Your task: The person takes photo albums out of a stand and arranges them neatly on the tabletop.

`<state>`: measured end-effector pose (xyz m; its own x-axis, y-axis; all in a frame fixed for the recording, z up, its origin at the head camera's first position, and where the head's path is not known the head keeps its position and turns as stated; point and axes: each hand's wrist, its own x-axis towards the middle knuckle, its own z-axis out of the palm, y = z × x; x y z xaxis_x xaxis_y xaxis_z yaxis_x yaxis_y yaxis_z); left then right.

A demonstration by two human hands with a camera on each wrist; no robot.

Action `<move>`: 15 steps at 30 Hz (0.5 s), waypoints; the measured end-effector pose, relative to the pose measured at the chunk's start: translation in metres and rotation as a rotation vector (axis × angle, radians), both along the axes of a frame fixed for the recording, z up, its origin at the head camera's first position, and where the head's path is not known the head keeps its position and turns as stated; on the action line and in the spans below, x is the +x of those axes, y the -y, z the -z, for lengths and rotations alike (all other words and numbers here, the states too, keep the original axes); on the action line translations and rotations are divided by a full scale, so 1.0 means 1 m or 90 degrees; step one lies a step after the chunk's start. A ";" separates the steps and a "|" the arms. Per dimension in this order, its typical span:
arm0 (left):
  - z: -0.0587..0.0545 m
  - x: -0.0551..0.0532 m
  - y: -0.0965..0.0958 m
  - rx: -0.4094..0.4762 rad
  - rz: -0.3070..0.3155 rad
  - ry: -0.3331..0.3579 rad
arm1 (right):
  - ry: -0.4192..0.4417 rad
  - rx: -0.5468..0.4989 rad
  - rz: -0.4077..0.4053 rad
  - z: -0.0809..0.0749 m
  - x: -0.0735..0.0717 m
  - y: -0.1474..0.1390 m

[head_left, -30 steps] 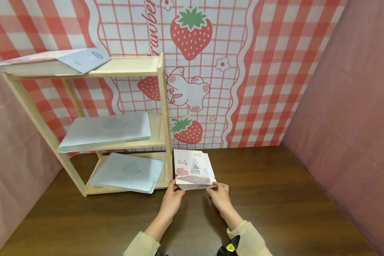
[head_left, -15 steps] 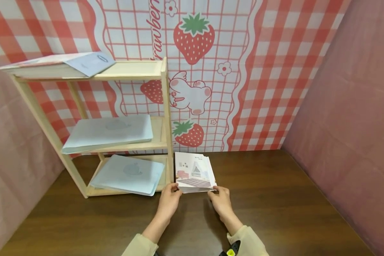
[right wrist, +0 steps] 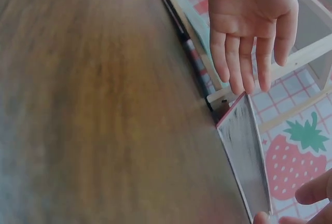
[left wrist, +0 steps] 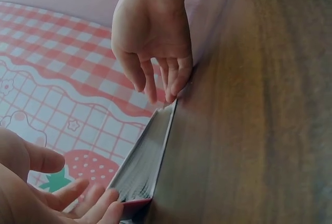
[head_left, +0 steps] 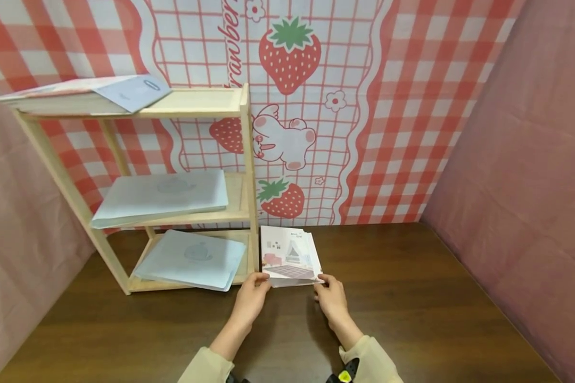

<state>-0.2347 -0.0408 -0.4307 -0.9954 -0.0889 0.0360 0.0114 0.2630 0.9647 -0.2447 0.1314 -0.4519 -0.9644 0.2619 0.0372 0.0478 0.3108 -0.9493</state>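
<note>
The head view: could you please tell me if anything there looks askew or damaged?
Yes. In the wooden rack, the lowest pale blue folder lies askew, one corner jutting past the front edge. The top book overhangs the left end. The illustrated book has layers not aligned on the right. I see no damage.

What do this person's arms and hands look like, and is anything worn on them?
The left hand and right hand wear no gloves. The left sleeve and right sleeve are pale cream and stop short of the hands. A black device with a yellow patch shows by the right cuff; something black peeks out by the left.
</note>
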 end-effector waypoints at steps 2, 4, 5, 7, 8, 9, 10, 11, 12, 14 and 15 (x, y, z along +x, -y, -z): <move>-0.001 -0.001 0.001 0.010 0.009 -0.002 | 0.000 -0.006 0.004 -0.004 0.000 0.000; -0.002 -0.002 0.002 0.026 0.026 -0.012 | -0.007 -0.013 0.005 -0.007 -0.001 0.000; -0.004 -0.002 0.002 0.031 0.036 -0.016 | -0.013 -0.021 0.007 -0.009 -0.002 0.000; -0.008 -0.003 0.004 0.043 0.060 -0.024 | -0.027 -0.046 0.007 -0.013 -0.004 0.000; -0.010 -0.003 0.004 0.049 0.068 -0.028 | -0.038 -0.056 0.003 -0.015 -0.004 0.001; -0.012 -0.003 0.005 0.056 0.078 -0.031 | -0.048 -0.068 -0.002 -0.017 -0.004 0.001; -0.014 -0.003 0.006 0.059 0.088 -0.035 | -0.055 -0.075 -0.007 -0.019 -0.004 0.002; -0.016 -0.002 0.006 0.061 0.095 -0.034 | -0.062 -0.077 -0.011 -0.021 -0.003 0.003; -0.018 -0.001 0.007 0.066 0.104 -0.036 | -0.069 -0.078 -0.015 -0.023 -0.003 0.004; -0.020 0.000 0.006 0.077 0.122 -0.045 | -0.082 -0.069 -0.023 -0.027 -0.001 0.004; -0.022 0.001 0.005 0.089 0.130 -0.049 | -0.088 -0.066 -0.027 -0.029 0.000 0.004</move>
<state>-0.2342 -0.0459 -0.4090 -0.9880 0.1048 0.1135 0.1251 0.1124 0.9858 -0.2444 0.1270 -0.4228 -0.9622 0.2306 0.1446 -0.0960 0.2095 -0.9731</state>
